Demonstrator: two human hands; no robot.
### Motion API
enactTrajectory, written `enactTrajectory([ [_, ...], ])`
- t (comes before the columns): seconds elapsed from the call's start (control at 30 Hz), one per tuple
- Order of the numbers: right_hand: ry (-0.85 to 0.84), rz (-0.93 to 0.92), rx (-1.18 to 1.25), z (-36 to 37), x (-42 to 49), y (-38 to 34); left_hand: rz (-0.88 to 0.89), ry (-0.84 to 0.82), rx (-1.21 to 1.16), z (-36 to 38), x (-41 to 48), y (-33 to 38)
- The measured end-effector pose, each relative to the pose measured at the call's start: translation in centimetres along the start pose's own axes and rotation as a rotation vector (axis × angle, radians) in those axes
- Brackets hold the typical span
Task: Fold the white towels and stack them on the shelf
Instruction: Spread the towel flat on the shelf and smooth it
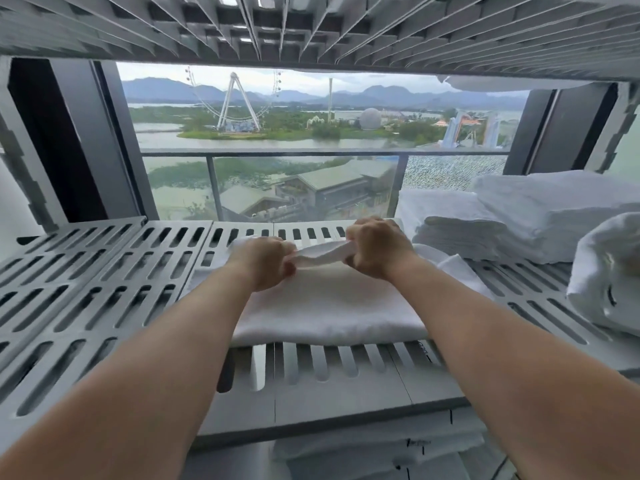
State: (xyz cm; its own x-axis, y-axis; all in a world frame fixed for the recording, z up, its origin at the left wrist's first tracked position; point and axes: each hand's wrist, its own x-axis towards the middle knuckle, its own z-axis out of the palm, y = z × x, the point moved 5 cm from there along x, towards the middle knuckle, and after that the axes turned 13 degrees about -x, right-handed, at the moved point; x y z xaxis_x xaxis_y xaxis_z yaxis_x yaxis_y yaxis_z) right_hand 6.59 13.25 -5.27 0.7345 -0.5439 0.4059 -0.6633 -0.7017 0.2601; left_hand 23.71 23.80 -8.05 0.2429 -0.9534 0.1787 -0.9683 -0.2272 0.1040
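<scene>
Head view looks into a grey slotted shelf (104, 299), and both bare arms reach forward over it. At the centre lies a folded white towel (329, 306), flat on the slats, with its near edge at about 6 o'clock from the hands. The left hand (266, 259) and the right hand (375, 247) are both closed as fists on the far edge of this towel; between them a short strip of the cloth is pulled tight and lifted a little from the rest. The left hand is at 9 o'clock from this strip, the right hand at 3 o'clock. The fingers are curled under, so I cannot tell how many layers each hand holds.

At 3 o'clock from the hands, against the right side of the shelf, stands a stack of folded towels (554, 209), with a smaller folded towel (460, 233) in front of it. At about 4 o'clock, near the right border, a loose bundle of white cloth (609, 271) rests on the slats. At 6 o'clock, under the shelf board, more white towels (381, 448) are visible on a lower level. At 12 o'clock, an upper shelf (311, 26) of grid pattern covers the top, and behind the shelf a window (277, 133) shows water, hills and a big wheel.
</scene>
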Motion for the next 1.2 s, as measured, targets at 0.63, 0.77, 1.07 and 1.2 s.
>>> enactTrajectory([
  [0.63,0.178,0.075,-0.061,3.5,8.4,6.7,0.028,0.301,0.536,-4.6,10.3,-3.6],
  [0.77,0.223,0.012,-0.099,5.7,10.7,5.7,-0.184,0.329,0.502,-3.8,11.4,-4.0],
  [1.07,0.106,0.046,-0.077,10.9,12.3,1.5,-0.488,0.121,-0.026,3.2,10.2,-5.2],
  [1.2,-0.076,0.053,0.042,12.7,12.9,-0.6,-0.558,-0.055,-0.145,4.7,9.8,-5.3],
])
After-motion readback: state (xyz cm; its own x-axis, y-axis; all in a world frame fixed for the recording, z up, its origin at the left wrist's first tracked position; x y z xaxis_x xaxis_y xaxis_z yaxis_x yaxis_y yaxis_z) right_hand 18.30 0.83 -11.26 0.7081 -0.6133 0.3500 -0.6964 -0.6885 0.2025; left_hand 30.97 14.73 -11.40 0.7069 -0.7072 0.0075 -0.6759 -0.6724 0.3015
